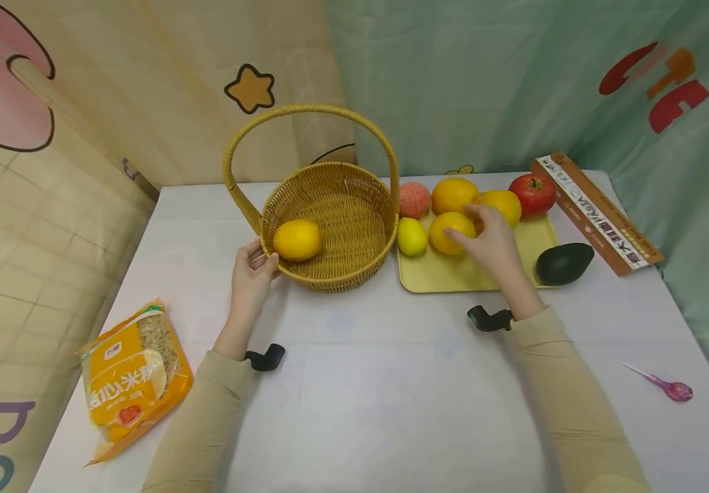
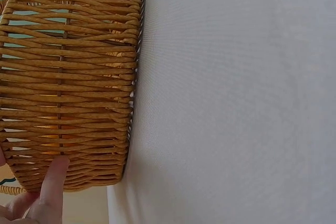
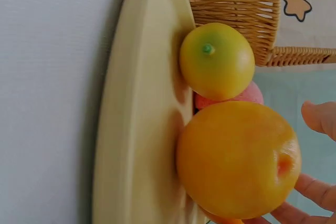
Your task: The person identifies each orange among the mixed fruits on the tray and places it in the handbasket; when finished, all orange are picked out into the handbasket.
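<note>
A round wicker basket (image 1: 354, 239) with a tall hoop handle holds one yellow-orange fruit (image 1: 298, 239) at its left side. My left hand (image 1: 252, 284) grips the basket's rim at the front left; in the left wrist view a finger (image 2: 52, 184) lies on the woven outer wall. Over a yellow tray (image 1: 447, 277), my right hand (image 1: 495, 243) spreads round another yellow-orange fruit (image 3: 236, 161). Its thumb (image 3: 321, 119) stands off that fruit, and its other fingers are partly hidden behind it. Beside this fruit sits a small yellow-green fruit (image 3: 216, 61).
On the tray are also a pink ball-shaped fruit (image 1: 415, 200), two yellow fruits (image 1: 455, 194) and a red apple (image 1: 532, 194). A dark green avocado (image 1: 564, 264) lies at its right edge, near a pasta box (image 1: 597, 212). A grain bag (image 1: 135, 380) lies left, a lollipop (image 1: 662, 385) right.
</note>
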A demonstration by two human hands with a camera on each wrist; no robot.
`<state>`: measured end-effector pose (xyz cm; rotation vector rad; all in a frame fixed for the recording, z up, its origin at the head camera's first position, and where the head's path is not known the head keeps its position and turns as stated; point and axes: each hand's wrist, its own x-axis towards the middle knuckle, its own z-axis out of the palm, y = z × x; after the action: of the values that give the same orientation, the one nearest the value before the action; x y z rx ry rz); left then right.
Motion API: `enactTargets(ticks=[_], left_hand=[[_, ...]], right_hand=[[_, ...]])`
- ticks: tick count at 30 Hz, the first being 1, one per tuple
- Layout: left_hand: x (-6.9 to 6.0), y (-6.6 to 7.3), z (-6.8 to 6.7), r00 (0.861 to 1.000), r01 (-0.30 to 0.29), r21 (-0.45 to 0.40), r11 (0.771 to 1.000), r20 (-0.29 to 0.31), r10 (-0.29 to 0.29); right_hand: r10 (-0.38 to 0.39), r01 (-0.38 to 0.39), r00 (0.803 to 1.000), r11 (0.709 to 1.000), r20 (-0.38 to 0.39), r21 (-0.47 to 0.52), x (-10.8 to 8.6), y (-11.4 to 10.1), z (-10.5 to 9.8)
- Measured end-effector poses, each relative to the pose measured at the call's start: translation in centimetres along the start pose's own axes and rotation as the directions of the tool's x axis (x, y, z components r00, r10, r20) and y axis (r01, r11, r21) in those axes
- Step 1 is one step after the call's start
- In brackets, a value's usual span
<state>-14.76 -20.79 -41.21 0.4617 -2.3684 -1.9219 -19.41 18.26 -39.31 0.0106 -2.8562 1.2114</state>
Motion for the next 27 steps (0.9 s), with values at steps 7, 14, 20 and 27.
enactTargets(ticks=[7, 14, 20, 27], left_hand=[[-0.3, 0.0, 0.0, 1.000, -0.002, -0.009, 1.000, 0.005, 0.002], [-0.1, 0.0, 0.1, 1.000, 0.013, -0.006, 1.000, -0.005, -0.013], [-0.1, 0.2, 0.1, 1.000, 0.014, 0.002, 1.000, -0.008, -0.014], [-0.1, 0.0, 0.1, 1.000, 0.011, 0.015, 1.000, -0.007, -0.011]], right_hand=[[0.041, -0.041, 0.998, 0.999, 0.041, -0.012, 0.3, 0.5, 1.1], [0.093, -0.093, 0.995, 0.996, 0.028, 0.014, 0.2, 0.6, 2.0], [0.092, -0.092, 0.996, 0.996, -0.012, 0.006, 0.0, 0.4, 2.3], [0.122, -0.121, 0.992, 0.991, -0.019, 0.053, -0.4, 0.5, 2.5]])
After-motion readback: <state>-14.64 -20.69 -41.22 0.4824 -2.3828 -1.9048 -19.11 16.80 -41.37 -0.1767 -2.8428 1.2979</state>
